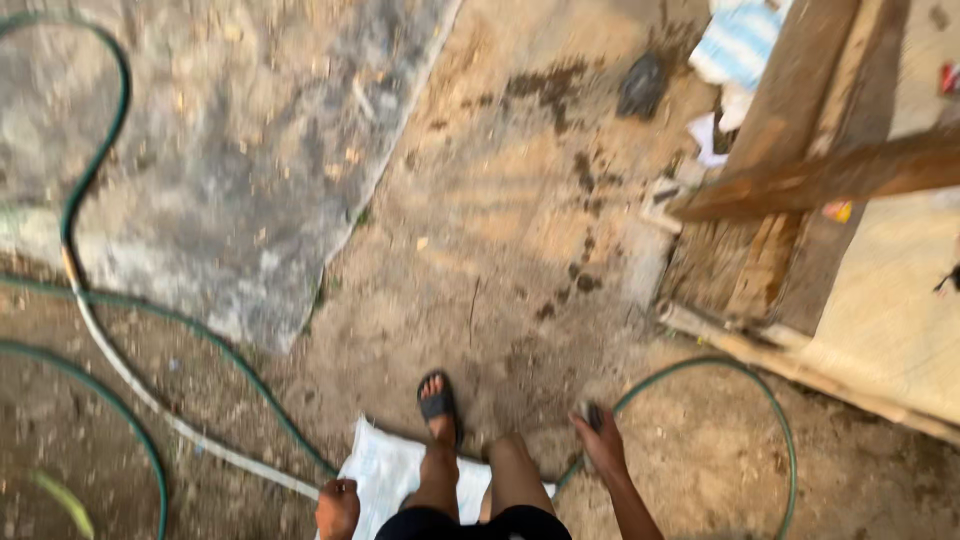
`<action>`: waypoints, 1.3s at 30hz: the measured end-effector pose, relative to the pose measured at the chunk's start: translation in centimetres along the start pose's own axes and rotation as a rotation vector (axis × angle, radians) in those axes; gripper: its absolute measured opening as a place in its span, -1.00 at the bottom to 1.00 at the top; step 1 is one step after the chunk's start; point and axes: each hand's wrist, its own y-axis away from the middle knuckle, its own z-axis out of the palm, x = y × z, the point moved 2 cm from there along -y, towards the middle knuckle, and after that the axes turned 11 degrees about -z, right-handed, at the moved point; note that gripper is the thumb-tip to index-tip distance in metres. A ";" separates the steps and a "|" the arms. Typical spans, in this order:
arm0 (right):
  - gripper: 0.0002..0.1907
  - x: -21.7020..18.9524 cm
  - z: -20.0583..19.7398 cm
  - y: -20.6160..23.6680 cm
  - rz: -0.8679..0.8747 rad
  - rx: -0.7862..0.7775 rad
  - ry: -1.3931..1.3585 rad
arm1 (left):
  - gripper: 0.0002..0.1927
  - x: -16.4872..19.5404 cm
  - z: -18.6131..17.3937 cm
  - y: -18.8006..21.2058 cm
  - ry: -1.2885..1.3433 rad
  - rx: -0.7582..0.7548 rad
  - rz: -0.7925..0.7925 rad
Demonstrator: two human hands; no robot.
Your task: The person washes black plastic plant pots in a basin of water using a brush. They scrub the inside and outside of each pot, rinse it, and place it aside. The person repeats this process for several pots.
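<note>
On bare dirt ground [520,250], green hose [700,372], white sack [385,470].

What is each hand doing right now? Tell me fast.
Left hand: closed in a fist at the end of the white hose.
Right hand: closed on the end of the green hose.

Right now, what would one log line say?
right hand: grips green hose | left hand: fisted by white sack | ground: dirt
</note>
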 end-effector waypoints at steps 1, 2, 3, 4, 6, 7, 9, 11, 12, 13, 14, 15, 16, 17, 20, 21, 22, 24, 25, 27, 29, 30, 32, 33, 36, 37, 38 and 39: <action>-0.11 -0.6 -2.1 -0.7 0.127 0.054 -0.074 | -0.65 4.9 0.3 -0.9 0.011 -0.005 0.065; -0.27 -1.4 -4.2 -2.1 0.008 0.073 -0.276 | -0.65 10.3 0.9 -2.3 0.013 -0.013 0.142; -0.40 -1.2 -6.0 -2.5 0.090 0.092 -0.534 | -0.66 16.3 1.7 -3.7 0.006 -0.018 0.245; -0.46 -1.4 -7.6 -3.8 0.337 0.148 -0.690 | -0.66 22.8 2.8 -5.0 -0.004 -0.006 0.350; -0.52 -3.0 -11.2 -7.9 0.646 0.259 -0.824 | -0.74 36.2 5.6 -6.9 -0.040 0.131 0.536; -0.55 -4.8 -12.2 -10.4 0.706 0.316 -0.809 | -0.74 42.3 7.1 -7.2 -0.051 0.116 0.588; -0.56 -10.6 -14.7 -17.1 0.605 0.282 -0.849 | -0.76 54.3 10.5 -7.0 -0.071 0.096 0.689; -0.56 -19.0 -17.4 -24.2 0.452 0.200 -0.779 | -0.78 65.5 13.7 -6.6 -0.093 0.092 0.782; -0.56 -24.3 -19.0 -28.1 0.352 0.179 -0.738 | -0.78 70.4 15.6 -6.6 0.010 0.040 0.740; -0.55 -30.0 -20.4 -31.6 0.252 0.161 -0.688 | -0.78 75.8 17.1 -6.9 0.119 -0.004 0.719; -0.55 -35.9 -22.5 -35.0 0.139 0.149 -0.612 | -0.78 80.1 18.2 -7.4 0.187 -0.047 0.677; -0.55 -41.6 -24.2 -37.7 0.052 0.135 -0.550 | -0.78 83.8 18.9 -7.8 0.096 -0.074 0.652; -0.54 -47.5 -25.9 -40.4 -0.010 0.114 -0.523 | -0.79 87.0 19.7 -8.3 0.020 -0.113 0.609; -0.54 -53.5 -27.4 -43.2 -0.061 0.078 -0.536 | -0.79 90.0 21.4 -8.6 -0.015 -0.154 0.568; -0.52 -71.0 -30.7 -51.2 -0.229 -0.081 -0.605 | -0.81 97.7 23.2 -9.9 -0.183 0.115 0.665; -0.52 -76.7 -31.3 -54.1 -0.284 -0.147 -0.679 | -0.80 100.3 23.6 -10.7 -0.172 0.163 0.635; -0.52 -82.1 -32.2 -56.9 -0.458 -0.059 -0.464 | -0.78 103.0 24.0 -11.5 -0.152 0.211 0.595; -0.52 -91.2 -33.2 -61.3 -0.756 0.118 -0.023 | -0.69 108.4 24.3 -13.5 -0.153 0.193 0.541; -0.55 -95.0 -33.2 -63.7 -0.655 0.038 -0.244 | -0.70 111.6 24.3 -14.9 -0.142 0.192 0.472; -0.61 -101.9 -34.0 -67.9 -0.421 -0.113 -0.663 | -0.68 118.1 24.6 -17.0 -0.125 0.176 0.320; -0.58 -108.9 -34.6 -71.4 -0.368 -0.110 -0.879 | -0.76 125.9 24.3 -18.7 -0.107 0.219 0.368; -0.57 -111.5 -35.4 -72.8 -0.334 -0.112 -0.967 | -0.76 129.0 24.7 -19.0 -0.088 0.237 0.372; -0.57 -118.1 -36.7 -76.3 -0.228 -0.084 -0.997 | -0.81 137.3 25.3 -20.0 -0.031 0.261 0.516; -0.56 -119.9 -37.2 -77.2 -0.150 -0.063 -1.013 | -0.79 140.5 25.6 -20.2 -0.090 0.250 0.435; -0.56 -127.0 -39.7 -82.2 -0.170 -0.134 -1.133 | -0.58 153.2 28.1 -20.8 -0.116 0.333 0.645; -0.57 -129.3 -40.2 -84.5 -0.150 -0.153 -1.147 | -0.57 157.2 29.4 -21.2 -0.108 0.285 0.642; -0.58 -131.4 -40.4 -87.1 -0.135 -0.171 -1.162 | -0.55 161.0 31.0 -21.6 -0.096 0.237 0.645; -0.60 -133.5 -40.3 -89.9 -0.119 -0.192 -1.172 | -0.56 164.5 32.7 -22.3 -0.114 0.171 0.553</action>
